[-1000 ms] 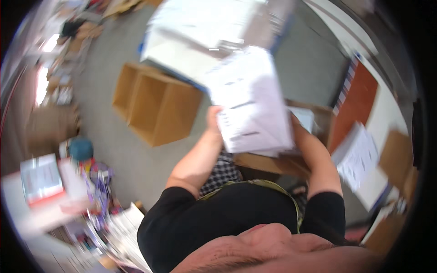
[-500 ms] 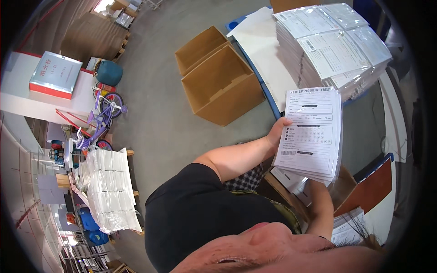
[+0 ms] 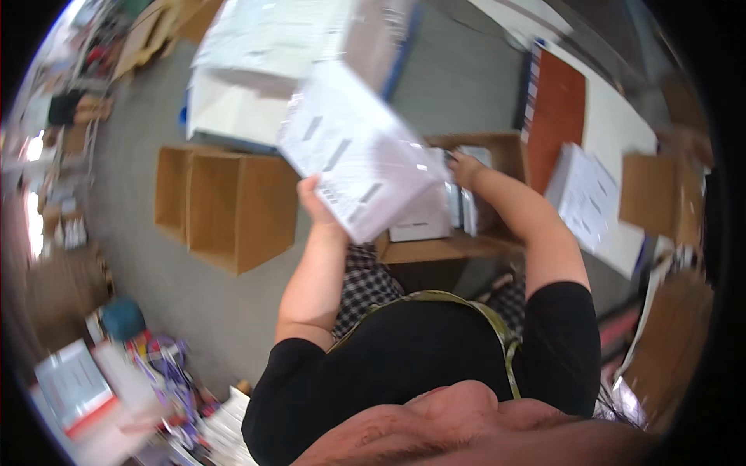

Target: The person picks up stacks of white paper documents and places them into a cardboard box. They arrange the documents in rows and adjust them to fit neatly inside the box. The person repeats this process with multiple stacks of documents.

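A thick bundle of white printed sheets in clear wrap is held up and tilted in front of me. My left hand is closed on its lower left edge, thumb on the printed face. Below and right of the bundle stands an open cardboard carton, with white printed packs inside. My right hand reaches into that carton and touches the packs by its middle. Blur and the packs obscure its fingertips, so I cannot tell what they grip. The bundle covers the carton's left part.
A large stack of wrapped printed packs stands on a blue-edged surface at the far left. Two joined open cartons sit on the floor at left. To the right are a reddish-brown board, more printed sheets and another carton.
My view has swung toward the right, bringing the open carton into full sight. The bundle in my left hand is now tilted. My right hand shows inside the carton, no longer behind the bundle.
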`<act>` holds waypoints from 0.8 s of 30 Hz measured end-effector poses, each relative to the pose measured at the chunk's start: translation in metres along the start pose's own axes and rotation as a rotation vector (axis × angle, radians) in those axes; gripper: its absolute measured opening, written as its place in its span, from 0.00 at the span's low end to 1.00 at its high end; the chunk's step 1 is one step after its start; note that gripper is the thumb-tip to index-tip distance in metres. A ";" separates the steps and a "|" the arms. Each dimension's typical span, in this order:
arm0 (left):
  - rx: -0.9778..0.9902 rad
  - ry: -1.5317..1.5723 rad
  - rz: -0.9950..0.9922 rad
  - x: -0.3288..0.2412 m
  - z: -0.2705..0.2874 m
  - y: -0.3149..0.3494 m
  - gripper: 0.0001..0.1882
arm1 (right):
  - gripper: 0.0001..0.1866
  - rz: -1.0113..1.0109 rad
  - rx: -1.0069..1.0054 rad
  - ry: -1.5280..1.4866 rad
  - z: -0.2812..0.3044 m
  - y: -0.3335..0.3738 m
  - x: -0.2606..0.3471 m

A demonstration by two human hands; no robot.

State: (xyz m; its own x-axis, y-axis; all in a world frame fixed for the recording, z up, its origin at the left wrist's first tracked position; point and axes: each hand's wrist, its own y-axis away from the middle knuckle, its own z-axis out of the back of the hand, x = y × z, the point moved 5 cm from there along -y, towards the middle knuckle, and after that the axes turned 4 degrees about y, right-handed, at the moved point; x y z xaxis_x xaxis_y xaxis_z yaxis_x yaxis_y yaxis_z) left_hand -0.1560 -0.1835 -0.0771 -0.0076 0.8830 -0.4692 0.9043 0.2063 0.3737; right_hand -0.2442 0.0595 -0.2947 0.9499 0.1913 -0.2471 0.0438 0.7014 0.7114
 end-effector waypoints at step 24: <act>0.271 -0.761 0.271 0.090 -0.024 0.006 0.34 | 0.18 -0.083 -0.423 -0.124 0.330 0.167 -0.092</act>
State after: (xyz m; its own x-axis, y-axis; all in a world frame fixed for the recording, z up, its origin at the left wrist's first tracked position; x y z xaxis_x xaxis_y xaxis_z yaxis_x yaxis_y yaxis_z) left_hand -0.1620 -0.0926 -0.0978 0.4255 0.3431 -0.8374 0.9050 -0.1652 0.3921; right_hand -0.2222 -0.0673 0.0643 0.9795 0.0565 -0.1932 0.0160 0.9348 0.3547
